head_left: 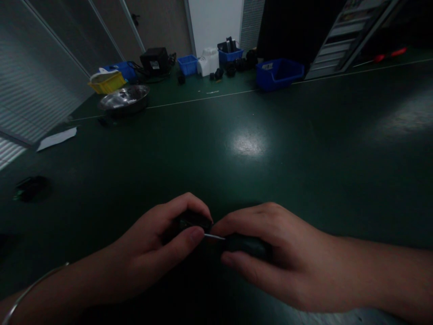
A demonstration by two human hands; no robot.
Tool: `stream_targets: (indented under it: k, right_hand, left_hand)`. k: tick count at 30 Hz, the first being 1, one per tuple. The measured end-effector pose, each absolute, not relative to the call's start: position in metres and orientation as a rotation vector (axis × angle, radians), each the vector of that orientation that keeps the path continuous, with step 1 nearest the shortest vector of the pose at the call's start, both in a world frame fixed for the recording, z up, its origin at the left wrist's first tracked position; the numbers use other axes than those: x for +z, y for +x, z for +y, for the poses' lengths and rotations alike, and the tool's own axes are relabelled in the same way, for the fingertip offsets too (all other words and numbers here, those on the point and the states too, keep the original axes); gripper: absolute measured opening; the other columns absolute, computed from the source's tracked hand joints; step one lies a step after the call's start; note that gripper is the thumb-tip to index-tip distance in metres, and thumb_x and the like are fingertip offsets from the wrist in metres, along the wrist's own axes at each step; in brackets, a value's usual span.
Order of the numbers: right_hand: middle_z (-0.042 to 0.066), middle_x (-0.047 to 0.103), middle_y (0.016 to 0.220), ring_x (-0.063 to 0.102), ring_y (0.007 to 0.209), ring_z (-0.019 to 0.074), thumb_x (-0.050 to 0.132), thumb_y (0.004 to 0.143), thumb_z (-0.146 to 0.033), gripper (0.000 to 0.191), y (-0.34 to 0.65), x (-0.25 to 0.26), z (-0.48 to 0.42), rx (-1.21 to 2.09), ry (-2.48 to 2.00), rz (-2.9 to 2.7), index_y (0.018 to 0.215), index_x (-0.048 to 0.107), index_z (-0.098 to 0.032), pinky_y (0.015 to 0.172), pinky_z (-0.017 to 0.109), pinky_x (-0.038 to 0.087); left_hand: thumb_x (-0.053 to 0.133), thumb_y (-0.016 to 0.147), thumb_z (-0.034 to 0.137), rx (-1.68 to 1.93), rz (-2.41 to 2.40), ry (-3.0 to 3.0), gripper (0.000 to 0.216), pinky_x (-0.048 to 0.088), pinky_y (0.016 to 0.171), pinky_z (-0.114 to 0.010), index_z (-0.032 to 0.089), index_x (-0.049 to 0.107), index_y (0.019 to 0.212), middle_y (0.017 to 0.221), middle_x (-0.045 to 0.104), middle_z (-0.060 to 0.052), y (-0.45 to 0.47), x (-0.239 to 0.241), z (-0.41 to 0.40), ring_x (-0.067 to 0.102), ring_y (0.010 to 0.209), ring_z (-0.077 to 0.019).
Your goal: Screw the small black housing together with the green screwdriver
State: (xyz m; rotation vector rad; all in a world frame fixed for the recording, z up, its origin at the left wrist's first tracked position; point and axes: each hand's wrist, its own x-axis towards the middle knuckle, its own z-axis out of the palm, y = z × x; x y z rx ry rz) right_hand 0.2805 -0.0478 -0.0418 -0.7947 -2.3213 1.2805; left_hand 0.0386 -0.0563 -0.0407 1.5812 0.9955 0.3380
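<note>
Low in the head view, my left hand (165, 246) is closed round a small black block-like part (194, 220), pinched between thumb and fingers. Its exact kind is hard to make out in the dim light. My right hand (280, 253) grips the thick, rounded dark handle of what looks like a screwdriver (248, 246). A thin metal shaft runs left from that handle to my left thumb tip, where its end is hidden. Both hands are close together above the green table (189, 149), fingertips nearly touching.
A steel bowl (125, 100), a yellow bin (108, 83), a black boxy device (154, 61), a white vented part (209, 62) and blue bins (280, 74) stand toward the back. A paper sheet (57, 138) and a dark object (30, 187) lie left. Red-handled tools (389, 55) rest far right.
</note>
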Motion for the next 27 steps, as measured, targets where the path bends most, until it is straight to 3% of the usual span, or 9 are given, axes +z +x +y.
stream_targets:
  k: [27]
  right_hand:
    - [0.009,0.078,0.103,0.074,0.092,0.0198,0.06,0.092,-0.019,0.02,0.2779,-0.0437,-0.0505,1.235,-0.797,-2.298,0.108,0.072,-0.016,0.069,0.02,0.055]
  left_hand:
    - [0.048,0.099,0.043,0.371,0.988,1.518,0.022,0.044,0.055,-0.02,0.025,0.058,0.108,0.08,0.055,0.001,0.0409,-0.0408,-0.0563,0.052,0.065,-0.0138]
